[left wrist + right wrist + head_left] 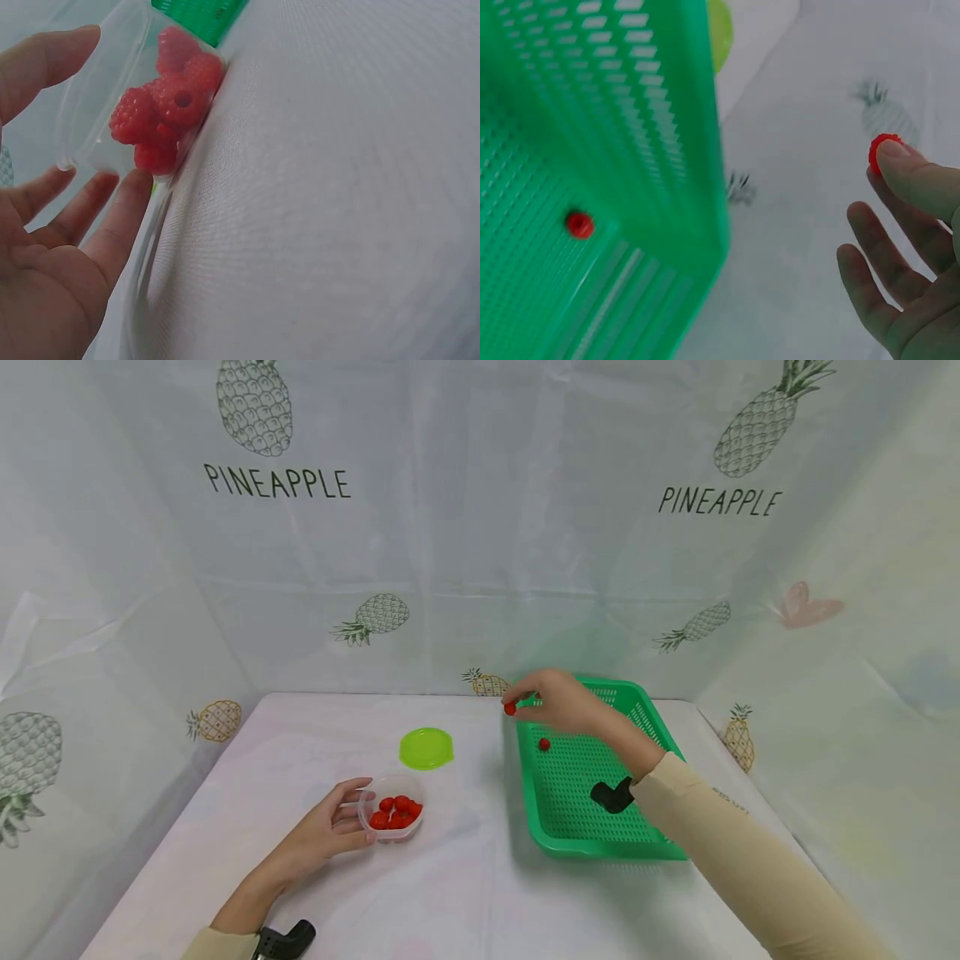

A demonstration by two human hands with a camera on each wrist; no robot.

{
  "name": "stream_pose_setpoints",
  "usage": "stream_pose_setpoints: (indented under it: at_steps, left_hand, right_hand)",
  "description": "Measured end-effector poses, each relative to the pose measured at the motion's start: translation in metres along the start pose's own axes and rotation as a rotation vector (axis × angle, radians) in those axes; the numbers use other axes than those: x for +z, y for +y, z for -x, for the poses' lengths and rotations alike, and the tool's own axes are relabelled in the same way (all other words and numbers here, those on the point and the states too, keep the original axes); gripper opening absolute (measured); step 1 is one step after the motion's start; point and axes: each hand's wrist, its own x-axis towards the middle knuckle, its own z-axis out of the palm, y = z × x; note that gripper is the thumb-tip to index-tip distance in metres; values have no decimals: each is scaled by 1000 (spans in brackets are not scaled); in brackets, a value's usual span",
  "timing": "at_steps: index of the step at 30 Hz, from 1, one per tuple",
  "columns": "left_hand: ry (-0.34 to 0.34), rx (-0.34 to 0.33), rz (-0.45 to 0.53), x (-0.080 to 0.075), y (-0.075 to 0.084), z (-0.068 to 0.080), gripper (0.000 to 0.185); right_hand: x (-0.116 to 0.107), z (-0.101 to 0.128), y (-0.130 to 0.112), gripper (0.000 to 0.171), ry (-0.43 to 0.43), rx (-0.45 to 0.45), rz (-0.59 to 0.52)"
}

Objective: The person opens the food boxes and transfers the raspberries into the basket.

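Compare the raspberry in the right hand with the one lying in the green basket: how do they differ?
The pinched raspberry is held off the surface by the right hand, over the green basket's far left rim; the loose raspberry lies untouched on the basket's mesh floor, nearer the person. Both are small and red.
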Motion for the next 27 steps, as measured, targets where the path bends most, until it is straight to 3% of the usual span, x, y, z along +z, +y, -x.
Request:
stream_pose_setpoints:
  at_steps: [13, 27]
  left_hand:
    - [6, 2, -14, 1, 2, 0, 88]
    - [15, -16, -6, 3, 2, 2, 90]
  right_hand:
    - [2, 11, 79, 27, 22, 14, 6]
    - [26, 11, 122, 32, -3, 127, 28]
